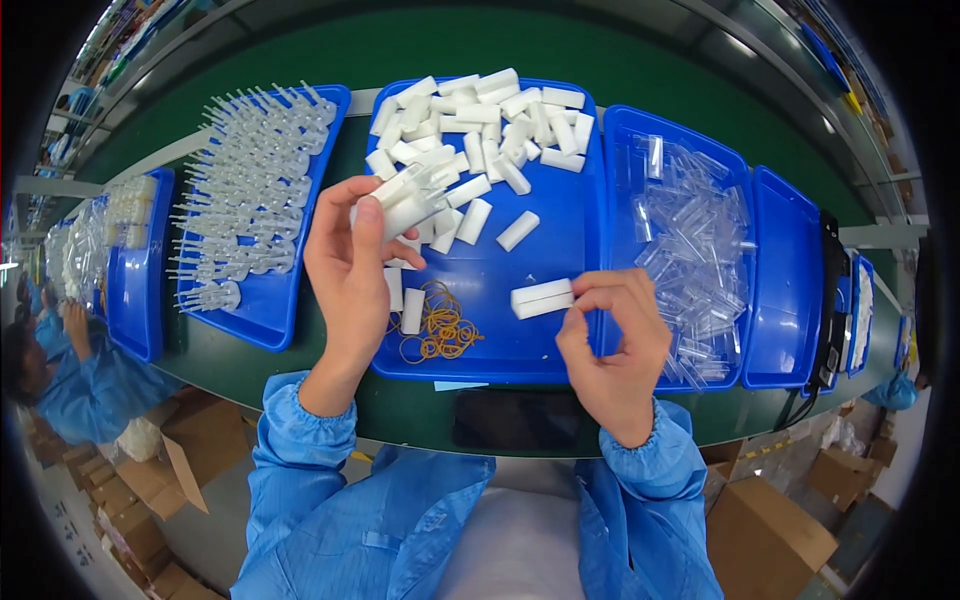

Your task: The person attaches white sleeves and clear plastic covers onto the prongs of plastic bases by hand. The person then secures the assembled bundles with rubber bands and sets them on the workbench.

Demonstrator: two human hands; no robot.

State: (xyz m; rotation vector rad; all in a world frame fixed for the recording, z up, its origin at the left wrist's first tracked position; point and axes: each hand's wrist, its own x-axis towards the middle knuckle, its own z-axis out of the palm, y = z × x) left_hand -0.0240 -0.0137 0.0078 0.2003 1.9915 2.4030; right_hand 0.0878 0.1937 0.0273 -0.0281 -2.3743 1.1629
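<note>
Green table (420, 412) runs across the view, bent by the lens, w/ a row of blue plastic trays on it. Behind them goes a grey rail (185, 148), and beyond it one more green surface (480, 50). Ctr. tray (520, 275) carries the white blocks (440, 125), most of them in its far half, + tan rubber bands (445, 330) near its front L corner. L tray (265, 318) has rows of clear stemmed parts (250, 170); R tray (612, 240) has loose clear pieces (695, 240).

L hand (350, 255), above ctr. tray, has its grip closed around white material (412, 213) and a clear part; exact no. cannot be told. R hand (622, 350) has a narrow grip, pinching the end of a white piece w/ lengthwise line (540, 299), over the same tray's R side.

Dark flat object (520, 420) lies at the table's near edge. Around are cardboard boxes (770, 540) on the floor and, far L, another person in blue (110, 385).
</note>
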